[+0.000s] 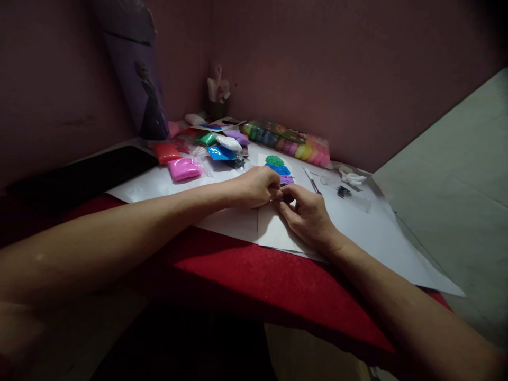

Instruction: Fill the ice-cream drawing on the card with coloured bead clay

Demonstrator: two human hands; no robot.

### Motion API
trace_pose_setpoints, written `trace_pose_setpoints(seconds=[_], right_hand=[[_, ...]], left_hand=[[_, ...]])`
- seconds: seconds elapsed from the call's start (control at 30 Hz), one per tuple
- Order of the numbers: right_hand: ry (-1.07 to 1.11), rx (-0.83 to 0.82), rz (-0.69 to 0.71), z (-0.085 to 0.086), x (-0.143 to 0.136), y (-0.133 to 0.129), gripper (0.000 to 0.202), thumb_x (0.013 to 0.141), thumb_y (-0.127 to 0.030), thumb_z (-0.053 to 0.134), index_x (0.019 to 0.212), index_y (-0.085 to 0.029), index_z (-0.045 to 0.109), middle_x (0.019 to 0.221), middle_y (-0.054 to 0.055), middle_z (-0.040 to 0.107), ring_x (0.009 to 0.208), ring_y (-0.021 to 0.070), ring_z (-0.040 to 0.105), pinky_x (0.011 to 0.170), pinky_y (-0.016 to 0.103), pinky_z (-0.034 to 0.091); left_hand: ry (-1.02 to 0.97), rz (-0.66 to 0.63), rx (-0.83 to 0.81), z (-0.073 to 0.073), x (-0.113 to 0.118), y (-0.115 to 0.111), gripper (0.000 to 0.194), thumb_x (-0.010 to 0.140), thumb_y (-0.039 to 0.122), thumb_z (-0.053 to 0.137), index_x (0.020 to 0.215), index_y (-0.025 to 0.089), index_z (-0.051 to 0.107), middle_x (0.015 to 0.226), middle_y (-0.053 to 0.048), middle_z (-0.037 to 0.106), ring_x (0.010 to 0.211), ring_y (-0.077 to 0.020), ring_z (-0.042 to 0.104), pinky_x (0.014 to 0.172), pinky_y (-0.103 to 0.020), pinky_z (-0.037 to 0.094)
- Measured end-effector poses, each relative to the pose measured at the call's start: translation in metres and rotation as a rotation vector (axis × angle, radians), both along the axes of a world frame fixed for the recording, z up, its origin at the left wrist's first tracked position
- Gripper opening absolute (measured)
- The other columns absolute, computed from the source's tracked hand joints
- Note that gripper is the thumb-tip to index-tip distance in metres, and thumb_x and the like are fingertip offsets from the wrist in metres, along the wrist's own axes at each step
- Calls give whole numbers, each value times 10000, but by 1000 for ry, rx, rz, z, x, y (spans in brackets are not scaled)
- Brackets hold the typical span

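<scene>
In the head view, which I watch from a distance, two bare hands meet over a white card [273,227] on a paper-covered table. The left hand [257,186] has its fingers curled inward; the right hand [309,211] brings thumb and forefinger close together beside it. I cannot tell whether either is clamped on anything, since the fingertips hide one another.

The card lies beneath both hands on a large white sheet [381,238], its upper part bearing a green patch [274,160], a blue patch [281,169] and a purple patch [287,180], the last partly covered by fingers.

Just right of the card I see a slender tool [312,181], then a cluster of black bits [344,191] near a crumpled white wad [353,179]. Behind lies a clear pack of multicoloured pieces [293,147]. To the left sit a glossy pink packet [184,169], a red packet [167,153] and a blue packet [221,153]. A red cloth [238,264] shows along the table's near edge.
</scene>
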State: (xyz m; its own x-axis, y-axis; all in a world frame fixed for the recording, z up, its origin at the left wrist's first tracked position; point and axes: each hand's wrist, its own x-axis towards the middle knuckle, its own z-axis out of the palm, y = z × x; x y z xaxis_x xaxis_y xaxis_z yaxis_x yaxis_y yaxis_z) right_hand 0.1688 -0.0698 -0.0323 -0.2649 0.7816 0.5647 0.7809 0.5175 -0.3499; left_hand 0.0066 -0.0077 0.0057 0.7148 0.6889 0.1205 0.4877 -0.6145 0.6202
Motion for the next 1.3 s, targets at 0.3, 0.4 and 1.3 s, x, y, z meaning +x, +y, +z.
trace_pose_setpoints(seconds=[0.3,0.4,1.3], right_hand=[[1,3,-3,-1,0,0,96,816,-125,559,872,-170,622,767,37,641,657,149,530,599,277,401],[-2,0,-4,0,0,0,97,815,-125,559,873,-170,622,770,38,642,656,149,530,598,279,401],[-5,-4,-14,0,0,0,92,817,-134,565,876,-177,621,781,39,651,664,154,544,600,277,407]], left_hand=[[-3,1,0,0,0,0,113,825,169,559,770,112,639,540,16,530,500,-79,441,516,-233,276],[1,1,-1,0,-1,0,111,824,168,558,764,114,634,542,13,530,506,-82,443,523,-236,280],[-9,-10,-8,-1,-1,2,122,829,190,551,774,120,634,537,14,525,505,-95,448,533,-240,302]])
